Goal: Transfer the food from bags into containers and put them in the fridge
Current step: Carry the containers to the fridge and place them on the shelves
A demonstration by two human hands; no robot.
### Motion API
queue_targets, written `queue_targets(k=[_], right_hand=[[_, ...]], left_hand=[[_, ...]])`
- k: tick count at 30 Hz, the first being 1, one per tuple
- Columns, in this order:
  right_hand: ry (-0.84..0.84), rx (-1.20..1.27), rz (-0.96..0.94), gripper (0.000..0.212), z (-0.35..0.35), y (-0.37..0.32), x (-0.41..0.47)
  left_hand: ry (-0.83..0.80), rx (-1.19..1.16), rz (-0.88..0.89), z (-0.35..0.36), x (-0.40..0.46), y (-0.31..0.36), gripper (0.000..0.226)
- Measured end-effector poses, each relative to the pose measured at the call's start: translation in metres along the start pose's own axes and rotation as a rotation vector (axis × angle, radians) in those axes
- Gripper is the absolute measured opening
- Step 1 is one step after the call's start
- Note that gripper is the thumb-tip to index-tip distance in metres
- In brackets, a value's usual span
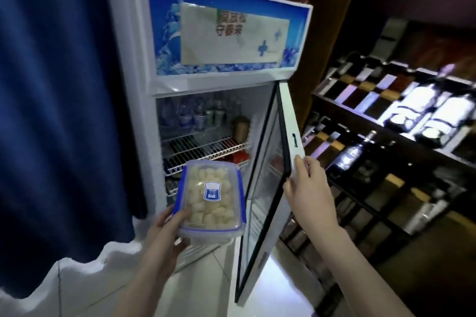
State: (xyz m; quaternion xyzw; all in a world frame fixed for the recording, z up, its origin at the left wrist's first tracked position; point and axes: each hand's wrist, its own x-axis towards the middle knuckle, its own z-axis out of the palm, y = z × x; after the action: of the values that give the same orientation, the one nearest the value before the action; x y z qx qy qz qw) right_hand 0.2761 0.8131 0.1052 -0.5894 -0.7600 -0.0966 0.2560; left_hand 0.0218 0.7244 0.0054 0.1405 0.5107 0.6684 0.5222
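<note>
A clear plastic container (211,195) with a blue-rimmed lid is full of pale round food pieces. My left hand (167,231) grips its near end and holds it up in front of the open fridge (144,59). The fridge is a white upright display cooler with a blue banner on top. Its glass door (268,188) stands swung out to the right. My right hand (306,185) grips the door's outer edge, fingers curled around it. A white wire shelf (206,149) lies just behind the container.
Water bottles (190,116) and a brown jar (240,128) stand on the fridge's top shelf. A dark blue curtain (51,110) hangs at the left. Wooden racks of wine bottles (386,149) fill the right side. Pale floor tiles (206,291) lie below.
</note>
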Motion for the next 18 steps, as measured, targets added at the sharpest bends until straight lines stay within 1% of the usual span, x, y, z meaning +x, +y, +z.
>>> queue_targets(k=[4, 7, 10, 13, 15, 16, 17, 18], right_hand=[[-0.02, 0.003, 0.088, 0.045, -0.016, 0.055, -0.003], [-0.011, -0.031, 0.201, 0.051, -0.024, 0.087, -0.003], [-0.023, -0.061, 0.263, 0.055, -0.028, 0.118, 0.002], [-0.088, -0.196, 0.354, 0.054, -0.032, 0.141, 0.011], [-0.069, -0.299, 0.419, 0.056, -0.035, 0.134, 0.016], [-0.036, -0.293, 0.402, 0.059, -0.032, 0.125, 0.018], [-0.004, -0.225, 0.338, 0.06, -0.026, 0.112, 0.018], [0.0, -0.096, 0.265, 0.058, -0.018, 0.097, 0.018]], left_hand=[[-0.092, 0.019, -0.028, 0.047, -0.017, -0.015, 0.04], [-0.126, 0.025, -0.043, 0.071, -0.02, -0.023, 0.043], [-0.137, 0.022, -0.056, 0.093, -0.019, -0.03, 0.046], [-0.149, 0.015, -0.072, 0.104, -0.014, -0.036, 0.049], [-0.155, 0.023, -0.083, 0.105, -0.005, -0.039, 0.051], [-0.156, 0.022, -0.087, 0.105, 0.0, -0.04, 0.051], [-0.158, 0.023, -0.087, 0.106, 0.005, -0.04, 0.051], [-0.159, 0.022, -0.084, 0.105, 0.012, -0.04, 0.051]])
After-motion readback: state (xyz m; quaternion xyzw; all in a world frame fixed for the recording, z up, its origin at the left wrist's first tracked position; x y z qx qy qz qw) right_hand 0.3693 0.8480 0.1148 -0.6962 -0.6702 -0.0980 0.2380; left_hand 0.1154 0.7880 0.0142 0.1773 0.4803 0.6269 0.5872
